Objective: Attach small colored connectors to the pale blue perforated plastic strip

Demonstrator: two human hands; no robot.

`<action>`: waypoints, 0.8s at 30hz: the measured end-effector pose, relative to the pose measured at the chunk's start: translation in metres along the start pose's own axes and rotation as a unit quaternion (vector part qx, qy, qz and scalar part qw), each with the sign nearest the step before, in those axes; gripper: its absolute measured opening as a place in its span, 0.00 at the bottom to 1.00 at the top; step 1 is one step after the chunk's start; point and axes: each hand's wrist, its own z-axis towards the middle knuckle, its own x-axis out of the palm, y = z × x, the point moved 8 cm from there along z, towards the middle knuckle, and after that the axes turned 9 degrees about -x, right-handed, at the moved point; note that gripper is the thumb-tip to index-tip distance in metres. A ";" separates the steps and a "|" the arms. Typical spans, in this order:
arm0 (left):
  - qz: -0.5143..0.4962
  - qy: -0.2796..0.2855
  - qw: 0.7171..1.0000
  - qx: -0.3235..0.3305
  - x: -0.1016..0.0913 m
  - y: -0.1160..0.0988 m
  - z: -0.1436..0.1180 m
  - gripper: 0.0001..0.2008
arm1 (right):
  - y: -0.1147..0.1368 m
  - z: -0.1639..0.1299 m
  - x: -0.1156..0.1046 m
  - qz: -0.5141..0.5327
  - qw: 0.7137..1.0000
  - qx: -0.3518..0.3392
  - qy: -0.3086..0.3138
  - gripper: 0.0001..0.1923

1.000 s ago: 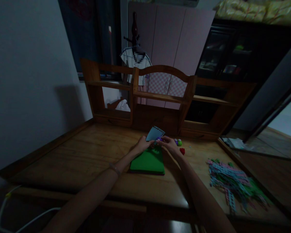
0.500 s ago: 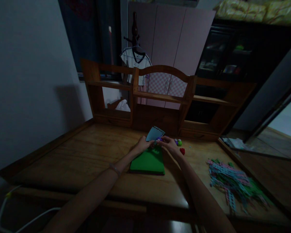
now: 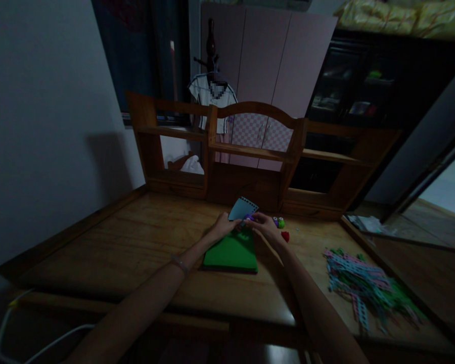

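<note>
My left hand [image 3: 223,226] and my right hand [image 3: 265,226] meet above the far end of a green rectangular pad [image 3: 231,255] on the table. The right fingers pinch a small purple piece [image 3: 249,218]. Close against it, the left thumb and fingers are closed, but whatever they grip is too small and dark to make out. Just beyond the hands is a light blue sheet [image 3: 242,208] with a row of dark holes along its far edge. A purple and green pair of googly-eyed figures [image 3: 278,222] and a red piece [image 3: 285,236] lie right of my right hand.
Pink, blue and green plastic strips [image 3: 358,283] are heaped at the table's right side. A wooden shelf unit [image 3: 250,147] rises along the back edge. The wooden tabletop [image 3: 136,242] stretches left to the wall, and a white cable [image 3: 56,344] hangs at lower left.
</note>
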 end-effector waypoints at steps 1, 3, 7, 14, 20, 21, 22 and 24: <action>0.000 -0.002 1.000 -0.001 0.000 0.000 0.000 0.12 | 0.000 0.000 0.000 0.000 1.000 -0.004 0.002 0.20; 0.002 -0.006 1.000 -0.003 -0.001 -0.001 -0.001 0.12 | 0.000 0.000 0.000 -0.006 1.000 -0.007 0.005 0.20; 0.004 -0.004 1.000 -0.002 -0.001 0.000 0.000 0.11 | -0.002 0.001 -0.001 -0.013 1.000 -0.002 0.005 0.20; -0.002 -0.007 1.000 -0.017 0.000 -0.002 -0.002 0.12 | -0.006 0.002 -0.002 -0.008 1.000 -0.007 0.000 0.20; -0.011 -0.005 1.000 -0.014 0.000 -0.004 -0.003 0.11 | -0.007 0.002 -0.001 0.002 1.000 -0.013 0.005 0.19; -0.011 -0.008 1.000 -0.014 -0.001 -0.003 -0.003 0.11 | -0.007 0.003 -0.001 0.002 1.000 -0.013 0.004 0.20; -0.012 -0.009 1.000 -0.014 -0.001 -0.002 -0.002 0.11 | -0.008 0.003 -0.001 0.003 1.000 -0.013 0.003 0.20; -0.013 -0.006 1.000 -0.013 -0.001 -0.001 -0.002 0.11 | -0.009 0.003 -0.001 0.004 1.000 -0.013 0.002 0.20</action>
